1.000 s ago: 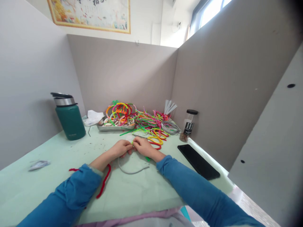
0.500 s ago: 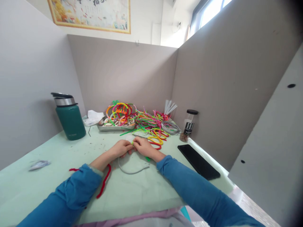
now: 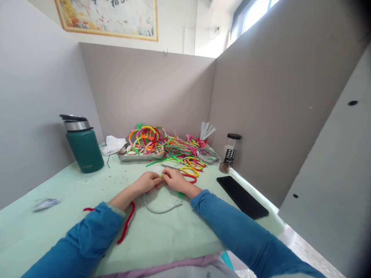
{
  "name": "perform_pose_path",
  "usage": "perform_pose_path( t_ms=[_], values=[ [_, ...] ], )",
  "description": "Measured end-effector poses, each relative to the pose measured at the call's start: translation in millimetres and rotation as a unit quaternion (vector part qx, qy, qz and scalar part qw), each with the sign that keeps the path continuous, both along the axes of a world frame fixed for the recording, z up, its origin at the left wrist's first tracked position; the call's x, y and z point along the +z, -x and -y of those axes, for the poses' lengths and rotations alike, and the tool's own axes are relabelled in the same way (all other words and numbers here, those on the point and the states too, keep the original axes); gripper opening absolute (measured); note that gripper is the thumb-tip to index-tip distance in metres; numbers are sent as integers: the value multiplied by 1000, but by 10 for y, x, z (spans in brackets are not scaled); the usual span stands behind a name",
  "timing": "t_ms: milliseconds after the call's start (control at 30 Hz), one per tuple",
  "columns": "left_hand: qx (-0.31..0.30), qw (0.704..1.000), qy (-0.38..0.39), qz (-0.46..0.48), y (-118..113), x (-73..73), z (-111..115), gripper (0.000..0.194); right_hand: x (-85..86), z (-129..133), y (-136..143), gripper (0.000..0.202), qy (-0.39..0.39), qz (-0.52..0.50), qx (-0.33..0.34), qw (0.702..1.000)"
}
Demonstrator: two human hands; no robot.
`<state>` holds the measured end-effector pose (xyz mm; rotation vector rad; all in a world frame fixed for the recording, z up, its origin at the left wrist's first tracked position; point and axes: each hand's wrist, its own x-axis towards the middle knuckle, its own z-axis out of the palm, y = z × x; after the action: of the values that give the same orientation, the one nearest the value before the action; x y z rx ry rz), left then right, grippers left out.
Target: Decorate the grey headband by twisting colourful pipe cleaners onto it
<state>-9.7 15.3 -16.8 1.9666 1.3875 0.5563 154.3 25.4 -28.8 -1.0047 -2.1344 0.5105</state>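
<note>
My left hand [image 3: 148, 182] and my right hand [image 3: 172, 179] meet above the middle of the table, fingertips pinched together. Between them shows a small yellow-green piece [image 3: 161, 176], mostly hidden by the fingers. A grey cord [image 3: 162, 212] curves on the table just below my hands, its upper end out of sight behind my left hand. By my right wrist is a bit of green pipe cleaner [image 3: 180, 194]. A red pipe cleaner [image 3: 126, 224] lies beside my left forearm. Scissors with yellow and red handles [image 3: 189, 171] rest beyond my right hand.
Behind are a metal tray [image 3: 142, 157] of craft pieces, a pile of pipe cleaners [image 3: 182, 146] and a coiled grey cord [image 3: 208, 155]. A green bottle [image 3: 84, 150] stands left; a clear jar [image 3: 230, 153] and black phone [image 3: 242, 197] are right. Grey partitions surround the table.
The whole view has shifted slightly. My hands keep almost the same pinched pose around the small piece.
</note>
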Motion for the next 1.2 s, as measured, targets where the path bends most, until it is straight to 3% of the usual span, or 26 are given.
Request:
perform_pose_path(
  t_ms=[1200],
  values=[
    [0,1000,-9,-9,8,-16,-20,33,37,33,0,13,6,0,-4,1000]
  ],
)
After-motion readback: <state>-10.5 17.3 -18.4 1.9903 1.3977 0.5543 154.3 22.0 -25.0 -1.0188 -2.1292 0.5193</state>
